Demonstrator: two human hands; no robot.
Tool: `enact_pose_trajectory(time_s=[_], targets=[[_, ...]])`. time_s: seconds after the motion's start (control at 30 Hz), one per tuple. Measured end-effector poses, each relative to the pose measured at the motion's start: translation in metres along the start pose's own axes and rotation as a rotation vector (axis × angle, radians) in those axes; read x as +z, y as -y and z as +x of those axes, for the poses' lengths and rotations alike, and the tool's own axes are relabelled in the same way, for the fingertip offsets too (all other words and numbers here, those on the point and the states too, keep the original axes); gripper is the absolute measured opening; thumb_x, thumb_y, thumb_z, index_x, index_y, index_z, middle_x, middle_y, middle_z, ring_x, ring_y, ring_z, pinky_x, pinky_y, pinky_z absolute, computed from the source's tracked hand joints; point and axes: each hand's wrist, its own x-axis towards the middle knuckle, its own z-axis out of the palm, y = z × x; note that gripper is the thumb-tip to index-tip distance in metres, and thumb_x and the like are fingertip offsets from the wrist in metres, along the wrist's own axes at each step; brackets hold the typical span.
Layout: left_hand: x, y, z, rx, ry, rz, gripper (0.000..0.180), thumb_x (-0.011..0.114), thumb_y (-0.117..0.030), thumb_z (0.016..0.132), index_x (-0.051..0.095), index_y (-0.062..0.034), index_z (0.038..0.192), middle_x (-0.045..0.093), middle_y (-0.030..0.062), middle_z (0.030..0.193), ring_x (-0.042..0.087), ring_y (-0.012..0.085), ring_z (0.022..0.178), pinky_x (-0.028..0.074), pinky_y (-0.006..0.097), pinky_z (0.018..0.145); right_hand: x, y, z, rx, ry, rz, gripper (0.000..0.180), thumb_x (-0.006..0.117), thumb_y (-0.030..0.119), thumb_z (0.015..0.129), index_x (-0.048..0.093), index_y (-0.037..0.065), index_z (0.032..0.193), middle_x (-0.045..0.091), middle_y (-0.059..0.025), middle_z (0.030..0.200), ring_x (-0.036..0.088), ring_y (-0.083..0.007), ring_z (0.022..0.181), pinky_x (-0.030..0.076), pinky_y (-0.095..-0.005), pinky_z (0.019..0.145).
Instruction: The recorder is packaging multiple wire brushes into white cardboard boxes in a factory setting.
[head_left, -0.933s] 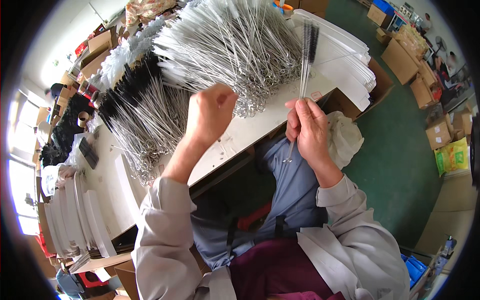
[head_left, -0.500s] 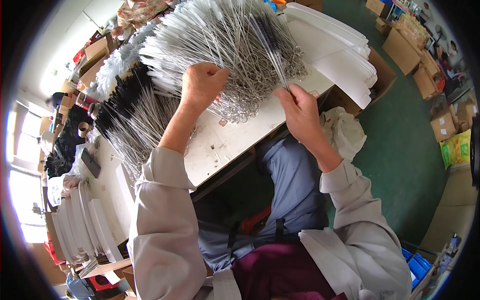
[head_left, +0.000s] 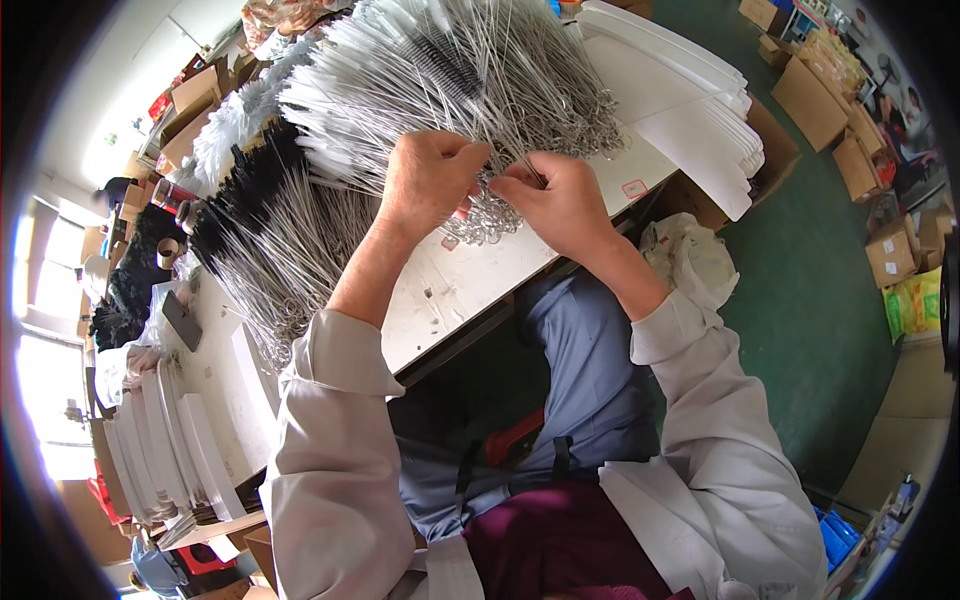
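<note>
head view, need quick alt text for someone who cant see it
Seen from above, a seated person's left hand and right hand meet at the ringed ends of a big pile of thin wire brushes on a white table. Black-bristled brushes lie to the left, stacked white cards to the right, and cardboard boxes stand on the green floor.

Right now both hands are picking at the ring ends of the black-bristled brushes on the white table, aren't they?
Not quite. The head view shows the left hand and right hand at the ring ends of the white-bristled wire brushes. The black-bristled brushes lie untouched further left on the white table.
</note>
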Motion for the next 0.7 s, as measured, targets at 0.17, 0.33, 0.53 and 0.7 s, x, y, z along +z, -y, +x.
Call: enact_pose_trajectory(time_s=[0.17,0.33,0.53,0.7], targets=[[0.002,0.004,0.0,-0.072,0.103,-0.302,0.029,0.066,-0.021,0.094,0.071,0.0067,0.087,0.068,0.0111,0.074,0.067,0.0163,0.062,0.058,0.029,0.058,0.0,0.001,0.003,-0.038,0.045,0.241,0.024,0.075,0.02,0.093,0.073,-0.003,0.089,0.061,0.0014,0.066,0.051,-0.0036,0.062,0.041,-0.027,0.053],[-0.011,0.009,-0.013,-0.055,0.071,-0.496,0.025,0.063,-0.021,0.098,0.069,0.0036,0.097,0.069,0.0122,0.085,0.07,0.0185,0.076,0.06,0.033,0.072,-0.013,0.014,0.007,0.02,0.111,0.429,0.032,0.067,0.027,0.1,0.072,-0.002,0.086,0.054,0.0052,0.063,0.044,-0.002,0.058,0.035,-0.0261,0.05],[-0.03,-0.006,-0.035,-0.111,0.066,-0.67,0.023,0.06,-0.017,0.1,0.064,0.0033,0.11,0.067,0.0116,0.079,0.066,0.0202,0.07,0.056,0.034,0.066,-0.018,0.019,0.032,0.105,0.06,0.509,0.035,0.05,0.03,0.11,0.069,0.001,0.104,0.047,0.0061,0.069,0.038,-0.0007,0.052,0.028,-0.0201,0.044],[-0.054,-0.009,-0.049,-0.076,-0.012,-0.657,0.025,0.063,-0.017,0.098,0.067,0.0059,0.106,0.064,0.009,0.073,0.062,0.0174,0.06,0.054,0.032,0.058,0.003,0.028,0.087,0.077,0.105,0.508,0.033,0.049,0.024,0.109,0.064,-0.003,0.098,0.067,-0.0095,0.085,0.064,-0.0134,0.064,0.057,-0.0287,0.057]])
